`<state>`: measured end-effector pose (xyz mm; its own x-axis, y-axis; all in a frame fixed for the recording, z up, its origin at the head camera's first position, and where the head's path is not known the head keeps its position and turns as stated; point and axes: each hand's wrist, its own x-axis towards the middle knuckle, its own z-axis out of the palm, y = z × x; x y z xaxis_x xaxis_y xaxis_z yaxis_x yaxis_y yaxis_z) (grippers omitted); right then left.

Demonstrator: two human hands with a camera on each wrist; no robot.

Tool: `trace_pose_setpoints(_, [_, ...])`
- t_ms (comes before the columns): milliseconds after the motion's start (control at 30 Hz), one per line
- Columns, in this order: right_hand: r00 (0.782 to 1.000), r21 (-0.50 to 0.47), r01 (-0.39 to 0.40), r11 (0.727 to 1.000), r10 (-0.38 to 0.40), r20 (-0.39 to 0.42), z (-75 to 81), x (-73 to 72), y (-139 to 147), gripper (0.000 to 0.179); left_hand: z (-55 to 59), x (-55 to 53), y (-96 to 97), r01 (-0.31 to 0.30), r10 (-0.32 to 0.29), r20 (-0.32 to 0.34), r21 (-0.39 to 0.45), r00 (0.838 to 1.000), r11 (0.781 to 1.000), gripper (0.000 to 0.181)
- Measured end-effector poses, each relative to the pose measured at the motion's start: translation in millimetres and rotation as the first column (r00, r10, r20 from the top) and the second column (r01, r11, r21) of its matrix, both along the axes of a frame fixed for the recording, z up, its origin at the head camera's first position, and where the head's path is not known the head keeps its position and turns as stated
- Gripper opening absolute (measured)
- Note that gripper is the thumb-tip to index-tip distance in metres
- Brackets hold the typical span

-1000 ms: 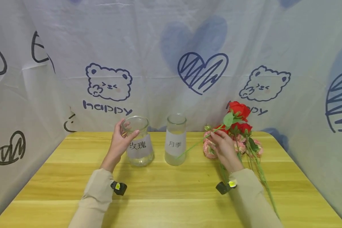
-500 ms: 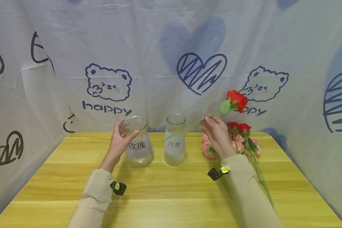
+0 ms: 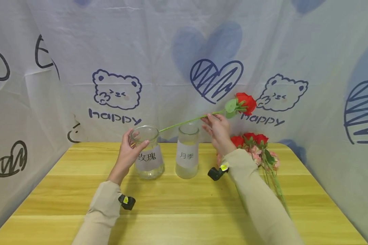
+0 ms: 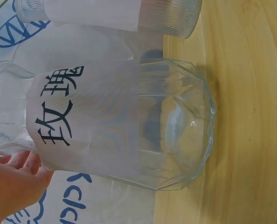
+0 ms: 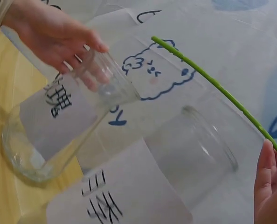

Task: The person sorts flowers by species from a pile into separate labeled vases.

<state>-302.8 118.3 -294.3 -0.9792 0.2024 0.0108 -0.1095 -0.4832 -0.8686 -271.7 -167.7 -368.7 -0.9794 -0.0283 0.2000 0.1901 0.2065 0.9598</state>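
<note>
In the head view my left hand [image 3: 127, 154] holds the neck of a wide glass vase [image 3: 149, 174], thumb on the near side and fingers behind. A paper label marked 玫瑰 wraps this vase, which stands upright on the table; the left wrist view shows its faceted lower part [image 4: 176, 126]. My right hand [image 3: 219, 132] pinches the green stem [image 5: 213, 84] of a red rose [image 3: 246, 103]. The bloom points up to the right. The stem slants down leftward above a narrower glass vase [image 3: 187, 168] labelled 月季, its cut end close to the wide vase's rim.
Several red roses [image 3: 255, 137] and pink flowers [image 3: 256, 154] lie at the table's right, stems toward the front, partly behind the right sleeve [image 3: 254, 183]. A printed cloth [image 3: 165, 68] hangs behind the wooden table [image 3: 171, 217].
My right hand has lifted the rose off the other flowers and moved it up and left, carrying its stem end across the narrow vase to the wide one. The left hand stays put.
</note>
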Motion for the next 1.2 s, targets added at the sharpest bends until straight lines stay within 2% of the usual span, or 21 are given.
trace_pose_setpoints(433, [1.000, 0.030, 0.012, 0.999, -0.012, 0.016, 9.1, -20.6, -27, 0.009, -1.9, -1.6, 0.0, -0.003, 0.003, -0.005, 0.010, 1.000, 1.000, 0.089])
trace_pose_setpoints(667, [0.999, 0.180, 0.005, 0.984, 0.002, -0.038, 21.5, -22.6, -36, 0.029, -2.2, -1.5, 0.5, -0.005, 0.005, -0.004, 0.003, 1.000, 1.000, 0.089])
trace_pose_setpoints(900, [0.993, 0.340, -0.006, 0.941, 0.045, -0.107, 32.8, -23.7, -57, 0.034, -2.9, -0.9, 1.0, -0.001, 0.001, -0.003, 0.010, 1.000, 1.000, 0.088])
trace_pose_setpoints(1033, [0.987, 0.426, -0.007, 0.905, 0.074, -0.142, 38.1, -25.0, -70, 0.034, -3.2, -1.1, 0.8, -0.002, 0.002, -0.007, 0.012, 1.000, 1.000, 0.088])
trace_pose_setpoints(1200, [0.971, 0.546, 0.003, 0.837, 0.129, -0.202, 42.4, -26.0, -86, 0.028, -2.8, -1.4, 1.6, -0.003, 0.003, -0.010, 0.018, 1.000, 1.000, 0.088])
